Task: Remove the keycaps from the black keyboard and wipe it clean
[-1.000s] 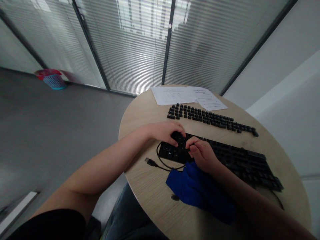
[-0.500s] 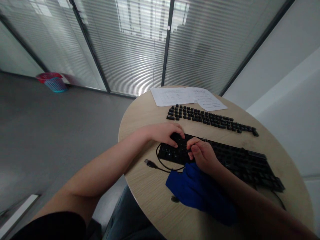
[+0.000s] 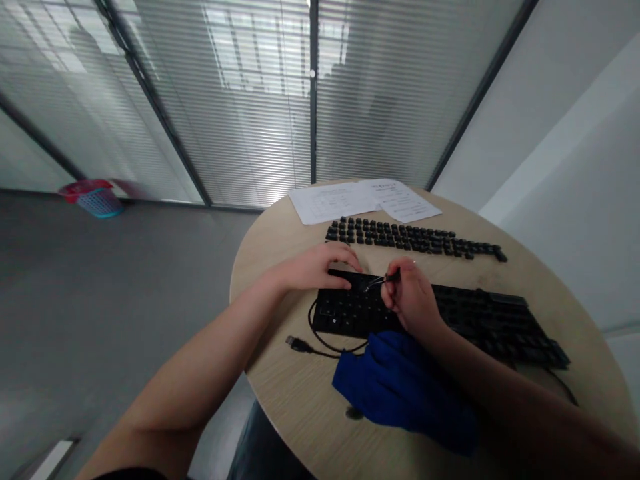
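Note:
My left hand (image 3: 320,267) rests at the left end of the black keyboard (image 3: 345,313), its thumb on the keys and its fingers curved apart near the far edge. In my closed right hand (image 3: 413,300) is a wire keycap puller (image 3: 379,280) with a dark handle. Its thin metal wires point down and left to the keys beside my left thumb; whether they touch a key is too small to tell. Loose black keycaps (image 3: 390,233) lie in rows behind the keyboard. A blue cloth (image 3: 395,387) lies in front, partly under my right forearm.
A USB cable (image 3: 300,345) curls by the keyboard's left end. Printed sheets (image 3: 330,202) lie at the far side of the round wooden table (image 3: 295,393). A small dark object (image 3: 354,413) sits beside the cloth. A basket (image 3: 100,200) stands on the floor by the blinds.
The puller has turned round in my right hand: its wires pointed up and away, and now point at the keys. My right hand has lifted slightly. The whole view has shifted.

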The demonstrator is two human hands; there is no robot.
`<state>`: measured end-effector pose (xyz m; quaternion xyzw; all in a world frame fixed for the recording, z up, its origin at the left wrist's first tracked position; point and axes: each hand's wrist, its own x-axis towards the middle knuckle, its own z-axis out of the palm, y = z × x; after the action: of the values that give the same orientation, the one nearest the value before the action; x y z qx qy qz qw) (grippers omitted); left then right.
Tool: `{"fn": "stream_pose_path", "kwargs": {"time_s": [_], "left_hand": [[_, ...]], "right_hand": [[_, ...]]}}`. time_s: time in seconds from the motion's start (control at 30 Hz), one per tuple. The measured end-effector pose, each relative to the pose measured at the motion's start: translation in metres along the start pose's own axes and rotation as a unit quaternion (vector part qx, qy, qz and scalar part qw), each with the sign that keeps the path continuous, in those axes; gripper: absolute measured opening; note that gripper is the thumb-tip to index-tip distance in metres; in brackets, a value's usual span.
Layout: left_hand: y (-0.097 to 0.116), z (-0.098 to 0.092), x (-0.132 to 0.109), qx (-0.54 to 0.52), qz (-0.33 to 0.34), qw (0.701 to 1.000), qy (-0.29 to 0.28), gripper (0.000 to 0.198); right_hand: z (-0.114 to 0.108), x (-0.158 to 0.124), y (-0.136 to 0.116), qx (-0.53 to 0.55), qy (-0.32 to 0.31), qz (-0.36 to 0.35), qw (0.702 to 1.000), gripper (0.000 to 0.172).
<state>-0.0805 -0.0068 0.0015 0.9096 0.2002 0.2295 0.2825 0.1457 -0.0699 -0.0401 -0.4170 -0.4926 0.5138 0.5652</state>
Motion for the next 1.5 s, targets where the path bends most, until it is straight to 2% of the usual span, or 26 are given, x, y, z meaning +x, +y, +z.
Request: {"fn": "stream_pose_path", "kwargs": {"time_s": [0.1,0.3,0.63,0.97,1.33,1.5], "left_hand": [[0.004,-0.002,0.0,0.01,0.003,0.999,0.034,0.024],[0.008,0.008,0.004,0.039,0.009,0.999,0.025,0.021],[0.021,0.01,0.002,-0.007,-0.006,1.0,0.005,0.012],[0.015,0.006,0.001,-0.064,-0.016,0.998,-0.016,0.007],[0.033,0.015,0.005,0.042,-0.009,0.999,-0.018,0.016],[0.04,0.017,0.006,0.081,0.006,0.997,0.01,0.017]], "right_hand": [[0.0,0.011,0.0,0.086,0.032,0.066,0.994,0.05],[-0.002,0.017,-0.004,0.135,0.002,0.135,0.981,0.054],[0.002,0.011,-0.004,0.129,-0.009,0.131,0.983,0.06],[0.003,0.011,-0.003,0.118,-0.022,0.139,0.983,0.058],[0.005,0.01,-0.004,0.096,-0.012,0.148,0.984,0.06],[0.005,0.011,-0.004,0.103,-0.007,0.15,0.983,0.059]]}}
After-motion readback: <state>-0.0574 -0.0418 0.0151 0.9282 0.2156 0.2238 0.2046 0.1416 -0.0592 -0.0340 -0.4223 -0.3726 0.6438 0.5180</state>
